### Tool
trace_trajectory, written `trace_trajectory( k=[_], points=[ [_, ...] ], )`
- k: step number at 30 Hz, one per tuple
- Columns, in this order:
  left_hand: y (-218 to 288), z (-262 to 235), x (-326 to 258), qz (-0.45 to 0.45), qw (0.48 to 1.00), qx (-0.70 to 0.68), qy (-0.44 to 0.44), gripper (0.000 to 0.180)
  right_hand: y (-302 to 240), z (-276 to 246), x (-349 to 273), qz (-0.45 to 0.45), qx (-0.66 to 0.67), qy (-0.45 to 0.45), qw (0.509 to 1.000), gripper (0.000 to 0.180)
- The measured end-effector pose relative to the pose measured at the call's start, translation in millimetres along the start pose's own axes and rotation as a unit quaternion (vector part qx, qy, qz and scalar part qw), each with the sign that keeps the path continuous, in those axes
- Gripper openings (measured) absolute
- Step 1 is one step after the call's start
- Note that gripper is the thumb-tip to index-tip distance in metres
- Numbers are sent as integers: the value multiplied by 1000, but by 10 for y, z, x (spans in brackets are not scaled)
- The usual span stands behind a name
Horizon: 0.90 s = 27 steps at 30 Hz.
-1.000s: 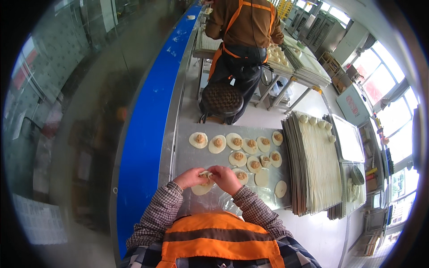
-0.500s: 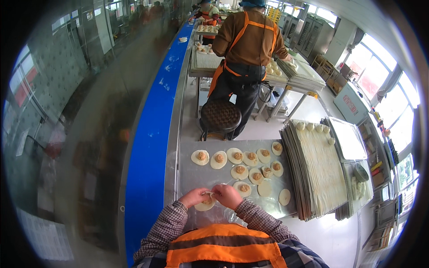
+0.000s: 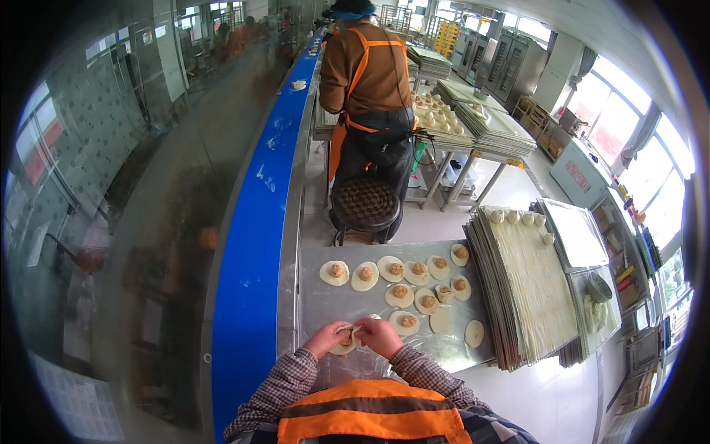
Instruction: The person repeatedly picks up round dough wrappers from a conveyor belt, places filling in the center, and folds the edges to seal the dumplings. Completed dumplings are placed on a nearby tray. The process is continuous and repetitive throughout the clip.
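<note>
My left hand point(image 3: 326, 340) and my right hand point(image 3: 380, 337) meet over the near left of a metal worktable point(image 3: 318, 311). Between them is a round dough wrapper point(image 3: 345, 348) with brownish filling. The fingers of both hands pinch its far rim, which is raised and folded; the exact fold is partly hidden by my fingers. Beyond my hands lie several flat wrappers with filling, such as one dough round point(image 3: 334, 273) at the far left. A partly gathered bun point(image 3: 444, 294) stands among them. Two plain dough discs, one a bare wrapper point(image 3: 474, 334), lie to the right.
A blue conveyor belt point(image 3: 248, 296) runs along my left. To my right are stacked trays point(image 3: 529, 288) with several white buns at the far end, and a green bowl point(image 3: 598, 286). A black stool point(image 3: 366, 204) stands past the table, before a co-worker point(image 3: 370, 81) in an orange-strapped apron.
My fingers have shifted slightly along the wrapper's rim, and its edge looks more drawn up. The co-worker has moved left toward the belt, off the right-hand trays. My view has shifted a little.
</note>
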<state>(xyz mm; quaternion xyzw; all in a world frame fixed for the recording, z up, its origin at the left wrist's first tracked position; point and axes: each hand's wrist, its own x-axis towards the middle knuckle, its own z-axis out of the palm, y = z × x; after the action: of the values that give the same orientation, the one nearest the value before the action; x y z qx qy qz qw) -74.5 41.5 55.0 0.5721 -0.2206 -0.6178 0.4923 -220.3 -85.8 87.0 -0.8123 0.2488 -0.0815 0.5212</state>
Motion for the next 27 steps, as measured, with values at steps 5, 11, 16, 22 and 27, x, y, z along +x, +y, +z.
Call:
trace_trajectory(
  k=[5, 11, 16, 22, 27],
  points=[
    [-11, -74, 53, -45, 990, 130, -17, 34, 56, 114, 1, -94, -159, 18, 983, 19],
    [-75, -159, 43, 26, 991, 118, -49, 34, 63, 180, -11, -78, -164, -4, 983, 19],
    [-107, -78, -31, 5, 997, -54, 55, 34, 53, 127, -50, 61, 58, 5, 996, 16],
    [-59, -98, 34, 0, 989, 141, 42, 34, 51, 225, -16, -98, -171, 38, 980, 17],
    [-94, -123, 59, -28, 982, 183, 32, 35, 91, 264, -49, -19, -111, 40, 993, 17]
  ],
)
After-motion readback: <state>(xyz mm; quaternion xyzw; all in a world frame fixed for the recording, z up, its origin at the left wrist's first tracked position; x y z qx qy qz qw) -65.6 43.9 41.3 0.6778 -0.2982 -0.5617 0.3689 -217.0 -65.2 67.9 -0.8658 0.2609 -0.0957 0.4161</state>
